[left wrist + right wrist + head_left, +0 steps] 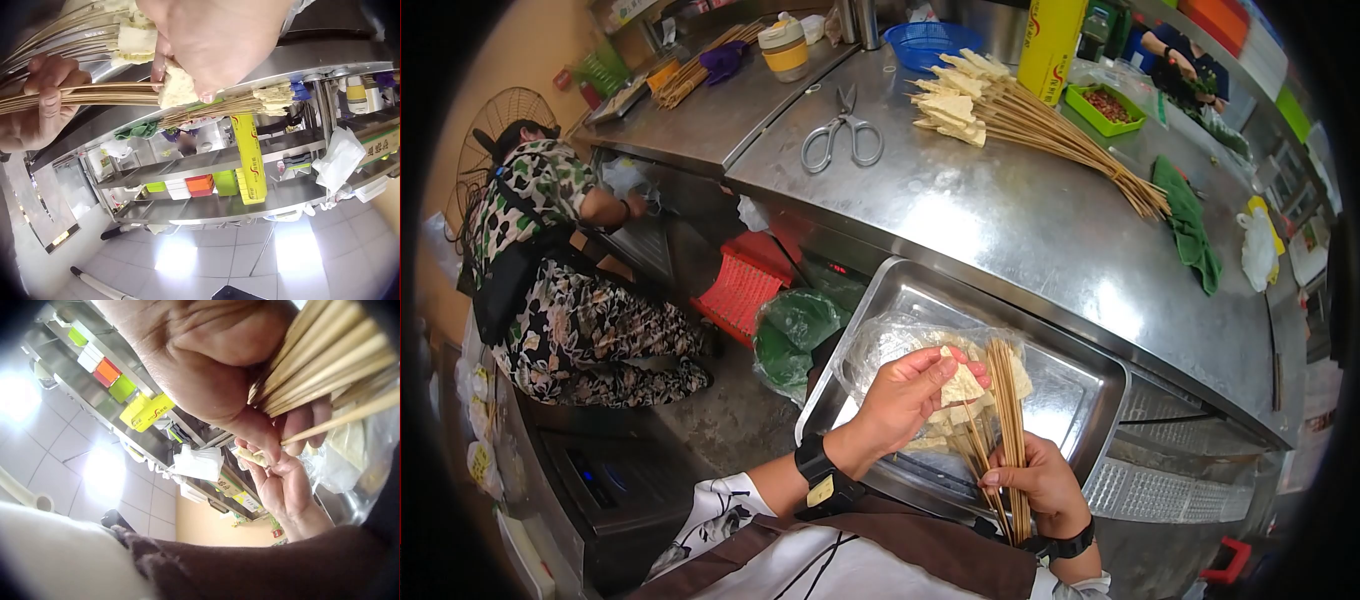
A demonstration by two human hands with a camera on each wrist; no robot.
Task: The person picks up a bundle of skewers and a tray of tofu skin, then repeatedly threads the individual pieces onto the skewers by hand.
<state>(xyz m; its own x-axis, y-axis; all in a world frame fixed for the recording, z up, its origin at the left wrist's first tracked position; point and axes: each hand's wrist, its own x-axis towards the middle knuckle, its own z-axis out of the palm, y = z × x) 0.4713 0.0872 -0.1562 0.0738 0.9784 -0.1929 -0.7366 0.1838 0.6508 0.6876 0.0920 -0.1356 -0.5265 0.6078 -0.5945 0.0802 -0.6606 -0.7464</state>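
The left hand [905, 400] pinches a pale, flat food piece [963, 384] between thumb and fingers above a steel tray. The right hand [1040, 478] grips a bundle of thin wooden sticks [1006, 400], its fingers curled round their lower part. One stick [340, 424], apart from the bundle in the right wrist view, runs from the right fingers towards the piece; how far it enters is hidden. In the left wrist view the same piece [177, 86] is at the left fingertips. More pale pieces [935, 432] lie in the tray [1068, 372], partly under clear plastic [885, 350].
On the steel counter [880, 195] lie scissors [841, 135], skewered pale pieces [953, 100], a green cloth [1186, 225] and a green box [1105, 108]. A yellow box [1052, 45] stands behind. Left of the tray are a bin bag [795, 335], a red crate [742, 290] and a bending person [570, 270].
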